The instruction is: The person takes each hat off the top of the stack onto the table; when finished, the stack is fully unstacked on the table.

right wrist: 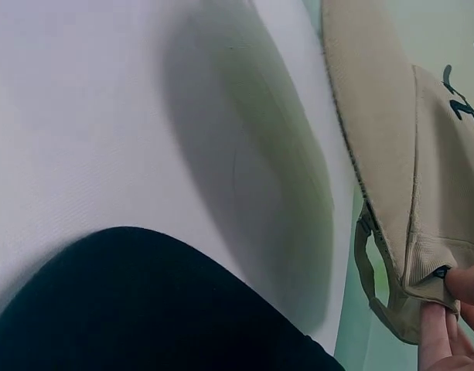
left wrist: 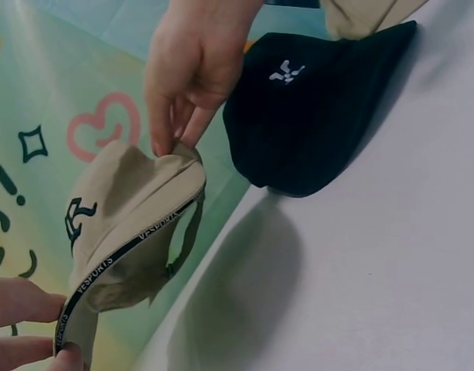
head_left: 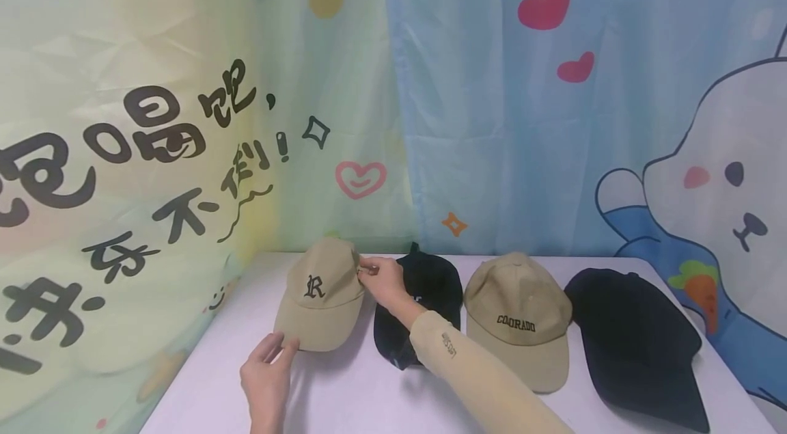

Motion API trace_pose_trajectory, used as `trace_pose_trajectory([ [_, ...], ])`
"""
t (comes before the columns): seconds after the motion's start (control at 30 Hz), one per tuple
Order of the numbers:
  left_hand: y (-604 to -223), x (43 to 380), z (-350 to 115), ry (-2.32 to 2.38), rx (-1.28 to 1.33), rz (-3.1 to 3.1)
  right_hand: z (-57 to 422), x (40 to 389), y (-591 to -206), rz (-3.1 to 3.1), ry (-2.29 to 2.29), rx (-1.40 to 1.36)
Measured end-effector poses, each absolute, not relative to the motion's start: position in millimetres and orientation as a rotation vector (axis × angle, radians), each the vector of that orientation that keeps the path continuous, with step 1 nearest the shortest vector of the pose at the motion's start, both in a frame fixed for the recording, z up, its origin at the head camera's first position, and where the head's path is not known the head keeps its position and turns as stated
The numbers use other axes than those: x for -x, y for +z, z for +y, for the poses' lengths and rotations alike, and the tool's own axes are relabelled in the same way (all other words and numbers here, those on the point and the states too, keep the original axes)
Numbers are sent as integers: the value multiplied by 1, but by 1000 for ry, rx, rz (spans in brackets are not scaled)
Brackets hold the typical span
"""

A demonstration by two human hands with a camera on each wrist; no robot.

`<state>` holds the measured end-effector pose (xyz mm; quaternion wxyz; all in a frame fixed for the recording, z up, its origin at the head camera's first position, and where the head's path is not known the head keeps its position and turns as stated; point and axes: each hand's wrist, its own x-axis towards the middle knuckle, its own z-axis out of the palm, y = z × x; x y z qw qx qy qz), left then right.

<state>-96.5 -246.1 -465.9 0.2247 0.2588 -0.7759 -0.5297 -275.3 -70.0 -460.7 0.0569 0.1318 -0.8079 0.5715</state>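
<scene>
A tan baseball cap [head_left: 328, 277] with a dark letter R on its front is held between both hands, raised off the table at the left end of the row. My left hand [head_left: 268, 374] pinches the edge of its brim between thumb and fingers. At the side of the crown, toward the back, my right hand [head_left: 384, 282] pinches the fabric, and the right wrist view shows the cap's back strap [right wrist: 366, 263] hanging beside those fingertips. Behind the right forearm lies a black cap [head_left: 438, 283] with a small white mark, partly hidden by the sleeve.
A tan cap [head_left: 516, 304] lettered COLORADO lies right of the black one, and a larger plain black cap [head_left: 633, 338] lies at the right end. They rest on a white table [head_left: 209, 379]. Printed curtains [head_left: 455, 113] hang behind and to the left.
</scene>
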Motion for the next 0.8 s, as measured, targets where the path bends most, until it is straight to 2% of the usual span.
trace_pose_trajectory([
  [0.8, -474, 96, -244, -1461, -723, -2127, -69, 272, -469, -2453, 1722, -422],
])
